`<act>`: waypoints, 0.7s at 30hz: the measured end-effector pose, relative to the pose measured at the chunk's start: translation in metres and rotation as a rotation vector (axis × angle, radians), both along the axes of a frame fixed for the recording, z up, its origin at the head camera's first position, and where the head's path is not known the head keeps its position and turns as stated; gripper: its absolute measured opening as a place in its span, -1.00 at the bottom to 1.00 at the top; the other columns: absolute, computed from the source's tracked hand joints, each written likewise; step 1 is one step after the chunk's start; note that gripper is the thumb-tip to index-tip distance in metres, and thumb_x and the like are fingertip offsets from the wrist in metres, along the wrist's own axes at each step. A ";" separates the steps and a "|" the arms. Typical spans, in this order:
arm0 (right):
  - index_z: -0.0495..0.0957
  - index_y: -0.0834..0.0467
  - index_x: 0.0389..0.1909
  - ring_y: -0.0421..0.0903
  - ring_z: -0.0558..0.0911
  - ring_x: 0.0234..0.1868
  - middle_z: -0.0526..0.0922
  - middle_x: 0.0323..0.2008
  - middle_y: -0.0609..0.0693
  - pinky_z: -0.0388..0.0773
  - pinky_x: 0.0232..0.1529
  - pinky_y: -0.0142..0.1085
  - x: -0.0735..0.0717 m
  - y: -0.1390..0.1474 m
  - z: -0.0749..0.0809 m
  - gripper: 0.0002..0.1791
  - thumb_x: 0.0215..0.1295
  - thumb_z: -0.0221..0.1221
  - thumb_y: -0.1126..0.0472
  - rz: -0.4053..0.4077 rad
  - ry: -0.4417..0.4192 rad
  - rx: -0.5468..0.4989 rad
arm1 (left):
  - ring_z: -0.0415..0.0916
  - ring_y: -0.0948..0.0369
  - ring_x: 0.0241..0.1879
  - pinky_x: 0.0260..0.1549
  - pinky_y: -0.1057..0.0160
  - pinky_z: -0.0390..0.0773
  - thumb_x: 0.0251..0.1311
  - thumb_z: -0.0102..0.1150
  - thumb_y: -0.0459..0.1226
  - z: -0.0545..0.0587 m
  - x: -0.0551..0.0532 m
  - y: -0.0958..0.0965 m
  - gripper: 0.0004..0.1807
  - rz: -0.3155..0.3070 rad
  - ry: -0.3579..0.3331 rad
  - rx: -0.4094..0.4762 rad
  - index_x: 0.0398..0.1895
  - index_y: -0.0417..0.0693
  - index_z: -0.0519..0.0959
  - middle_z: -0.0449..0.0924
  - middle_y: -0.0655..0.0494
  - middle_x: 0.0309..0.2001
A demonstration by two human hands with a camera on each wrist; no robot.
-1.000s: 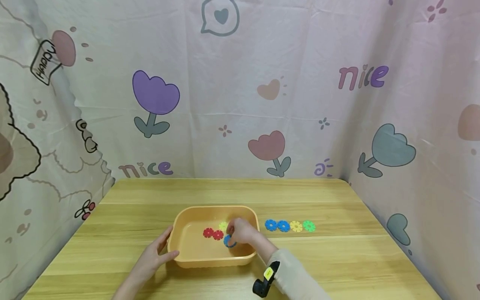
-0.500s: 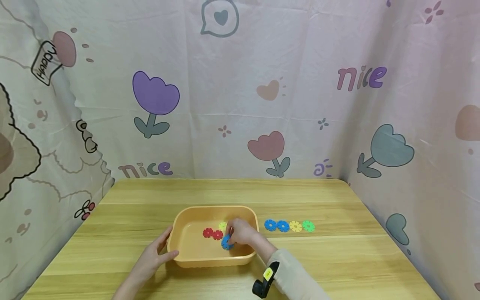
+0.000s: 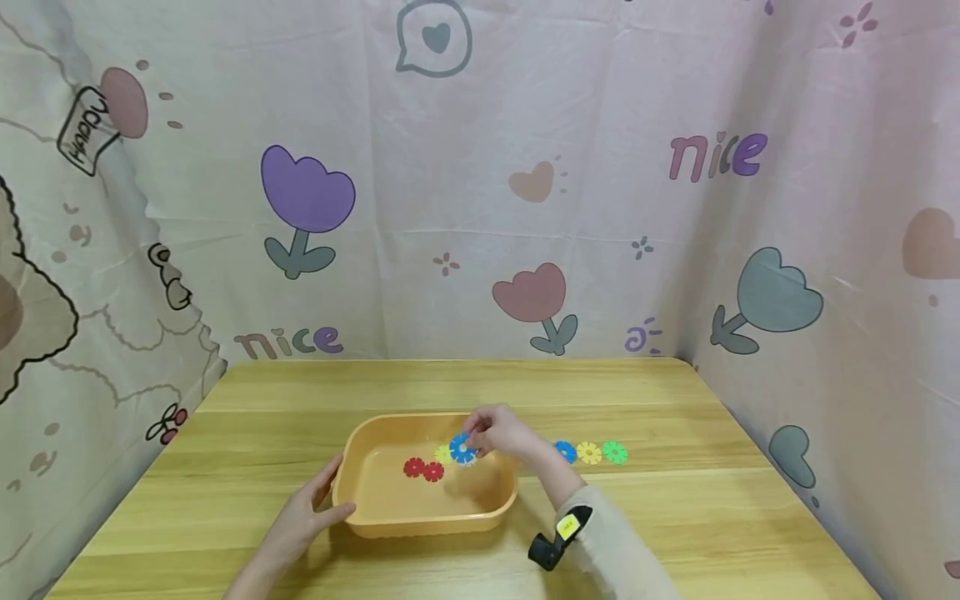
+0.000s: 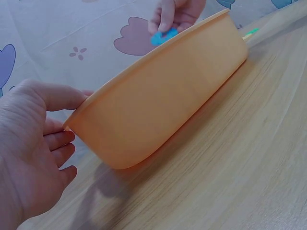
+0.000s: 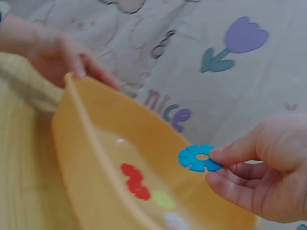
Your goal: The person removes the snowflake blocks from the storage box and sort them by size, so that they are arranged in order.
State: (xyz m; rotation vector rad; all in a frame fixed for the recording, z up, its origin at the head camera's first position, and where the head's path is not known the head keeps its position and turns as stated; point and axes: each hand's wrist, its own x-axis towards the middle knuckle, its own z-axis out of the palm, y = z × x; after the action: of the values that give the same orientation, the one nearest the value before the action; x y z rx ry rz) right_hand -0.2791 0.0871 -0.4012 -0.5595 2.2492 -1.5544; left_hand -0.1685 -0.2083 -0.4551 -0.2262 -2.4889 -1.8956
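Observation:
My right hand (image 3: 501, 431) pinches a blue snowflake disc (image 5: 192, 160) between thumb and fingers, raised over the right part of a yellow-orange plastic basin (image 3: 420, 526). At the basin's left end, my left hand (image 3: 300, 518) holds the rim, thumb over it and fingers outside. Inside lie two red snowflake discs (image 3: 423, 469) side by side, with a yellow-green disc (image 3: 442, 454) partly covered by the raised blue one. The right wrist view also shows a pale, blurred disc (image 5: 176, 221) in the basin.
Right of the basin, a blue disc (image 3: 566, 452), a yellow disc (image 3: 589, 452) and a green disc (image 3: 615, 452) lie in a row on the wooden table (image 3: 262, 400). My right wrist covers the row's left end. A printed curtain (image 3: 435, 167) hangs behind.
My right hand has lifted the blue disc up from the basin floor and moved away from me and slightly right. The left hand and basin stay in place.

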 end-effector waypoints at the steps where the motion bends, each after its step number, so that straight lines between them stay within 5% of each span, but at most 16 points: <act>1: 0.50 0.41 -0.29 -0.14 0.54 -0.51 0.48 -0.49 0.05 0.63 -0.32 -0.14 -0.001 0.004 0.003 -0.89 0.15 0.16 0.49 -0.006 0.000 -0.021 | -0.18 -0.27 0.33 0.21 -0.28 -0.15 0.13 0.19 -0.38 0.000 0.000 0.000 -0.18 0.000 0.001 -0.001 0.39 -0.35 0.00 -0.11 -0.33 0.39; 8: 0.47 0.39 -0.22 -0.12 0.56 -0.43 0.50 -0.42 0.05 0.59 -0.18 -0.02 -0.011 0.046 0.010 -0.83 0.16 0.17 0.43 -0.083 -0.002 -0.088 | -0.17 -0.26 0.33 0.21 -0.26 -0.13 0.14 0.18 -0.38 0.002 0.001 0.000 -0.19 -0.001 -0.002 -0.008 0.39 -0.36 -0.01 -0.11 -0.34 0.38; 21: 0.33 0.54 0.00 -0.15 0.56 -0.36 0.52 -0.30 0.05 0.59 -0.14 -0.20 -0.014 0.148 -0.001 -0.64 0.22 0.10 0.44 -0.362 -0.086 -0.167 | -0.13 -0.22 0.34 0.21 -0.12 -0.07 0.13 0.19 -0.38 0.002 0.000 0.000 -0.18 0.008 0.004 -0.040 0.39 -0.37 -0.01 -0.10 -0.34 0.38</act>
State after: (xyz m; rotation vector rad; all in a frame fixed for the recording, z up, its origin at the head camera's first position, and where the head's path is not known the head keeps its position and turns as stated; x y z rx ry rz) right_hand -0.2929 0.2350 -0.4024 -0.1236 2.2596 -1.9109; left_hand -0.1687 -0.2088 -0.4532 -0.2195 -2.5230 -1.8411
